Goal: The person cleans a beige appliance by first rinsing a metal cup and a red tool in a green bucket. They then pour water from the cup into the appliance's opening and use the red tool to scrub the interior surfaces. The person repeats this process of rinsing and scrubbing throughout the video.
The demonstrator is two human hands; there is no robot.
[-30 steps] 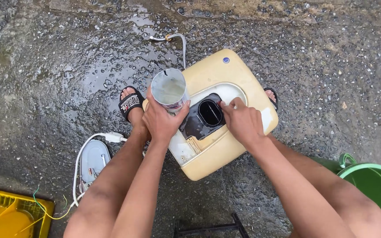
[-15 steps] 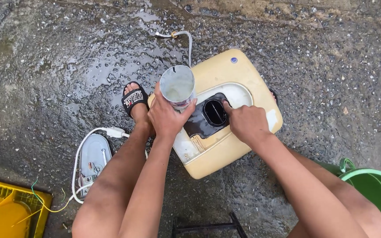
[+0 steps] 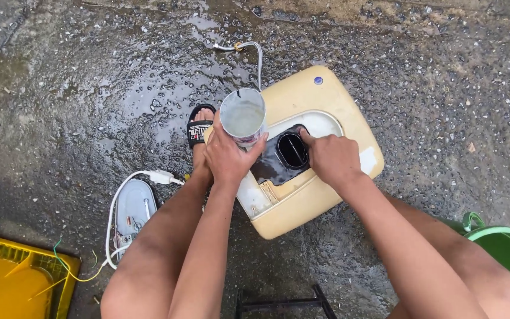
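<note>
Wet, pebbled concrete ground (image 3: 78,88) fills the view, dark with puddles. On it, between the person's knees, lies a cream-yellow plastic appliance housing (image 3: 337,100), tilted on its side, with a white inner panel and a black round opening (image 3: 293,150) near its middle. At the lower right edge stands a green bucket (image 3: 506,251), and at the lower left corner a yellow crate (image 3: 13,280). Left of the housing, a pale grey lid-like part (image 3: 134,207) lies flat on the ground, with a white cable (image 3: 113,204) looping around it to a plug. A grey hose (image 3: 252,50) runs from the top of the housing toward the far wall. A foot in a black sandal (image 3: 199,127) rests just beside the housing's left corner.

The left hand (image 3: 228,159) is closed around a clear cylindrical cup (image 3: 243,115), holding it upright just above the housing; the cup holds cloudy water. The right hand (image 3: 332,159) rests on the housing, its fingers curled with the fingertips at the rim of the black opening, gripping nothing separate.
</note>
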